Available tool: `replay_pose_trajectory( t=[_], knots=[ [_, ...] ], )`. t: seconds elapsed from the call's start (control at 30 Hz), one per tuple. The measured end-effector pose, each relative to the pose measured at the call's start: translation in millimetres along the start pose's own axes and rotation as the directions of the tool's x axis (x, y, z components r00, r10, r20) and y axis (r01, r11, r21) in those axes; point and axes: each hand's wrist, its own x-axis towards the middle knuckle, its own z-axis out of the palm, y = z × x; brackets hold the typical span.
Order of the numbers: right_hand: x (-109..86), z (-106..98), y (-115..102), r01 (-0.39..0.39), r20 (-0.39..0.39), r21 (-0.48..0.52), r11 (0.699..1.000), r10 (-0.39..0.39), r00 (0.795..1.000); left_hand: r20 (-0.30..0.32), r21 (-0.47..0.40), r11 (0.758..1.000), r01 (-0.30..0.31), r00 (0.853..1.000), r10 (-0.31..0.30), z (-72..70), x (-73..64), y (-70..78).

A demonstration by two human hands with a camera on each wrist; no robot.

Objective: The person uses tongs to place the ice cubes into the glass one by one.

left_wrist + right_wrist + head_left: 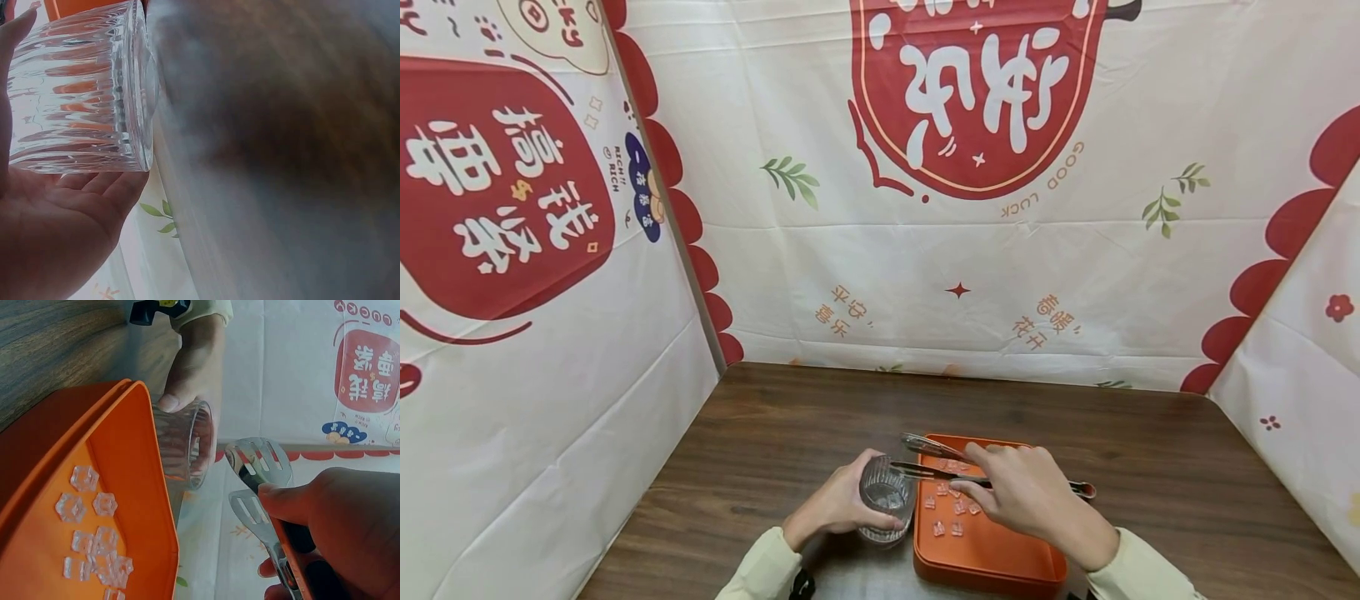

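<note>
My left hand [838,500] holds a clear ribbed glass [887,504], fingers and thumb wrapped around its side. It stands close against the left edge of an orange tray [992,557]. In my right hand [1030,493] are metal tongs [259,465] with slotted ends and dark handle grips. The tongs' ends are spread apart over the tray's left edge and the glass, with nothing between them. Several clear, ice-like cubes [84,478] lie in the tray, some clustered together. In the left wrist view, the glass [81,100] appears side-on, resting against the left palm.
Under everything is a dark wood-grain table [775,425]. White printed cloth [880,275] hangs along the back and both sides. A black strap [802,585] circles the left wrist by the pale sleeve [767,567].
</note>
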Motion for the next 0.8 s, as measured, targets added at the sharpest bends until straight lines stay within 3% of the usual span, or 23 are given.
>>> replay_pose_trajectory(
  t=[0.3,0.8],
  knots=[
    [-4.9,-2.7,9.7,-0.065,0.020,-0.021,0.998,0.066,0.998,-0.007,0.032,0.999,-0.010,1.000,0.010,-1.0,1.0,-0.9],
    [-19.0,-6.0,28.7,-0.145,0.057,-0.006,0.989,0.146,0.988,-0.004,0.008,1.000,0.002,1.000,-0.002,-1.2,-0.8,0.4]
  ],
)
